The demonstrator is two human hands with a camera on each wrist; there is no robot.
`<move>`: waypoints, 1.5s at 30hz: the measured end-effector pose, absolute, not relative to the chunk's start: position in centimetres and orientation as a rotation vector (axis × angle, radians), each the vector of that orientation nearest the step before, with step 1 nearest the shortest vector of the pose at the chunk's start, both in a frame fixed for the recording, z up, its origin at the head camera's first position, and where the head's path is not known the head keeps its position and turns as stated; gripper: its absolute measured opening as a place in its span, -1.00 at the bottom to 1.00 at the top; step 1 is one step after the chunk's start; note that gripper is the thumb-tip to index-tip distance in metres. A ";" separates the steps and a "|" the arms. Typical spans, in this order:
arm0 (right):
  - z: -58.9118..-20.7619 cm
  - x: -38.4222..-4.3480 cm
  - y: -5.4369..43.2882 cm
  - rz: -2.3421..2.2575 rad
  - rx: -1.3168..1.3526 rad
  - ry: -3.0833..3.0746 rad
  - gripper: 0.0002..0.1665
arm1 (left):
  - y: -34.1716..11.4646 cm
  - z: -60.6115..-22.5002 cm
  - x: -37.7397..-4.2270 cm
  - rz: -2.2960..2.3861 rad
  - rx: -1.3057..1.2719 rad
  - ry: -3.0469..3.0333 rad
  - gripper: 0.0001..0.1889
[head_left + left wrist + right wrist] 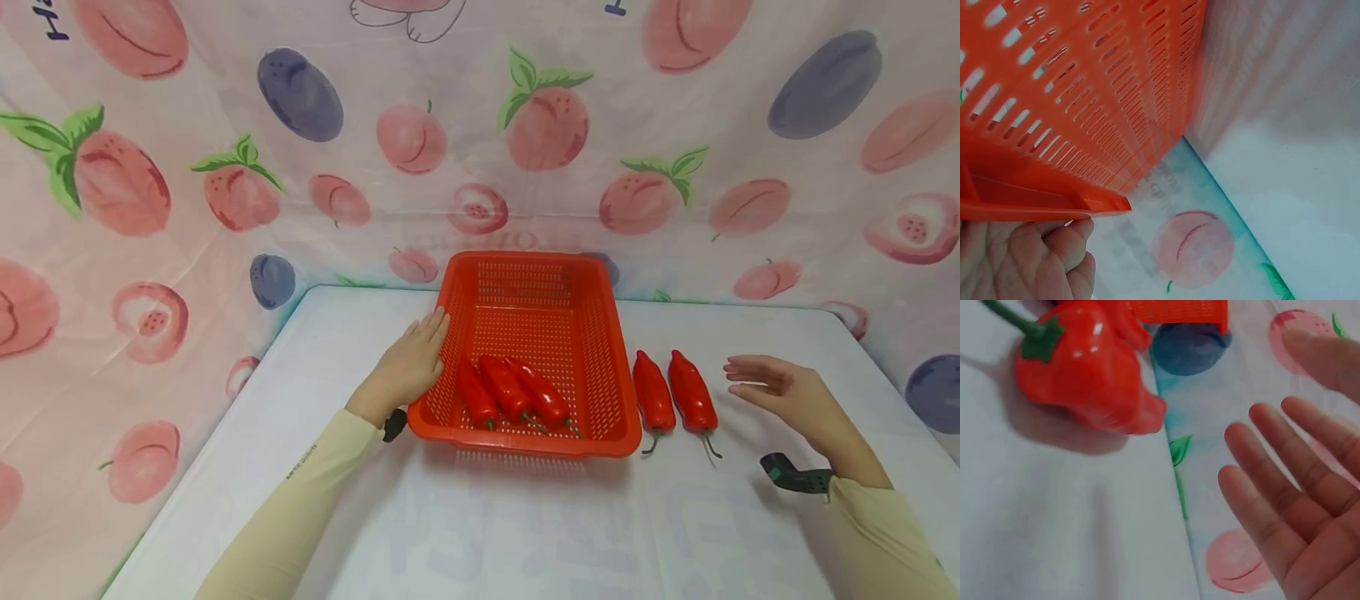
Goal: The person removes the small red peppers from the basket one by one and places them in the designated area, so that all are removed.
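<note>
We see glossy, smooth-skinned peppers (693, 397), a shiny plastic basket (517, 445), matt cloth sleeves (303, 500), a smooth matt table (525, 537), and a lightly creased, cloth-like backdrop (360, 267).

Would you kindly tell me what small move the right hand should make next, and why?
Probably the right hand should reach left to the nearer red pepper: that hand is open and holds nothing, this pepper and a second pepper lie outside the basket, and the left hand rests at the basket's rim.

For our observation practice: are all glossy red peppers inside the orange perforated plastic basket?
No, two peppers lie on the white table beside the basket.
</note>
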State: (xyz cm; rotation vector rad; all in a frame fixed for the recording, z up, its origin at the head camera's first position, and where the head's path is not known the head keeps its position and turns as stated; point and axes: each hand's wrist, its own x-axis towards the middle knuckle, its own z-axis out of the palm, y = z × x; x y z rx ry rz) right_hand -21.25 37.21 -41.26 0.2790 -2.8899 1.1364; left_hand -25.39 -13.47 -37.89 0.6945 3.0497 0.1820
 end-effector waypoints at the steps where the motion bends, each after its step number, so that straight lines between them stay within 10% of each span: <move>1: -40.8 -21.1 37.0 1.145 0.292 -2.874 -0.38 | -13.5 -37.9 -25.4 0.183 0.694 3.048 -0.35; 26: -29.6 -24.2 28.9 0.871 0.858 -2.949 -0.49 | -13.5 -37.9 -25.5 0.208 0.708 3.049 -0.35; 45: -29.5 -29.0 20.5 1.314 0.931 -3.247 -0.46 | -13.5 -37.8 -25.3 0.217 0.690 3.049 -0.35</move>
